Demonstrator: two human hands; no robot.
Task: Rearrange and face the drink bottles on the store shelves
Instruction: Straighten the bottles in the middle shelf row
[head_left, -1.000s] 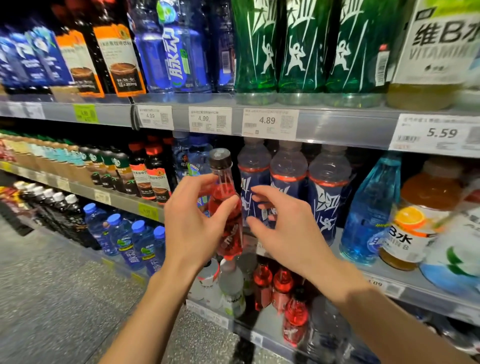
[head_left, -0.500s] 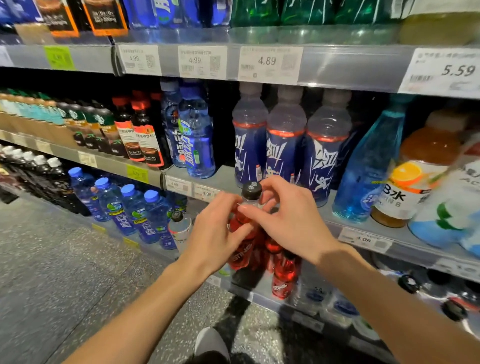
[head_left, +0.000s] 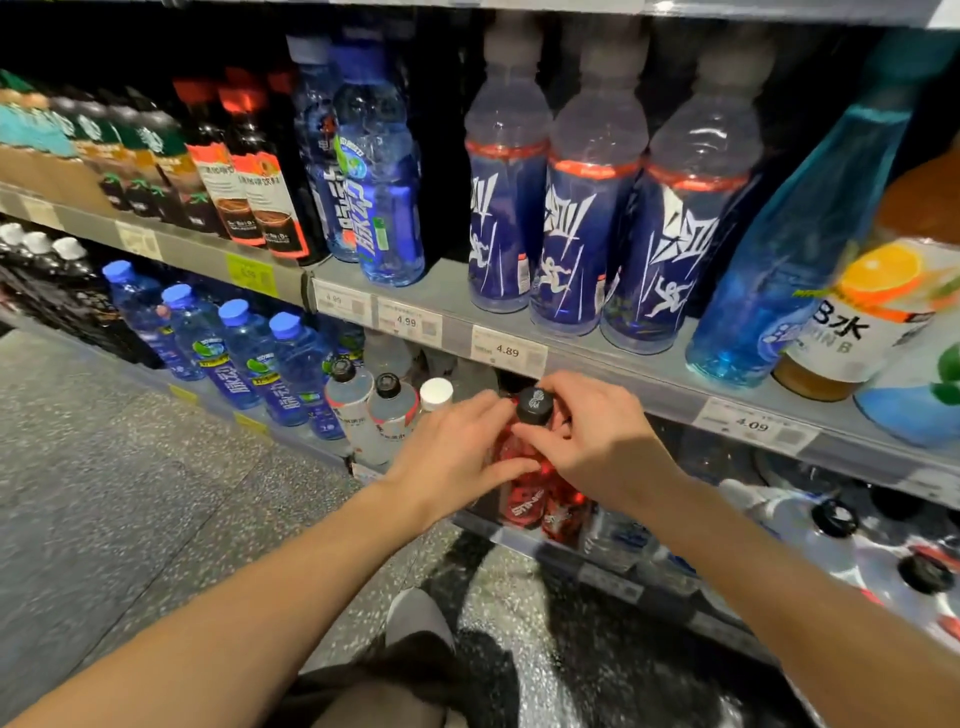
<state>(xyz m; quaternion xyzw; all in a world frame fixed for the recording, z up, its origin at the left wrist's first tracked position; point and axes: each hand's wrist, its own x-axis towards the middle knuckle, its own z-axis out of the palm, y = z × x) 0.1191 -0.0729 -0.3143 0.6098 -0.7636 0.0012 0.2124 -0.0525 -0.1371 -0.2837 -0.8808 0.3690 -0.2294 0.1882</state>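
A red drink bottle (head_left: 519, 467) with a black cap stands at the front of the bottom shelf (head_left: 613, 577). My left hand (head_left: 447, 457) grips its body from the left. My right hand (head_left: 597, 436) holds its neck and cap from the right, fingers curled round the cap. More red bottles (head_left: 563, 512) stand just behind and to the right, partly hidden by my hands.
White bottles with black caps (head_left: 363, 410) stand left of the red one. Blue bottles (head_left: 249, 353) line the bottom shelf further left. The shelf above (head_left: 623, 364) carries dark blue labelled bottles (head_left: 582, 208) and price tags. Grey floor and my shoe (head_left: 415, 613) lie below.
Both hands have lowered the red bottle from in front of the middle shelf down onto the bottom shelf. The view has tilted downwards with them.
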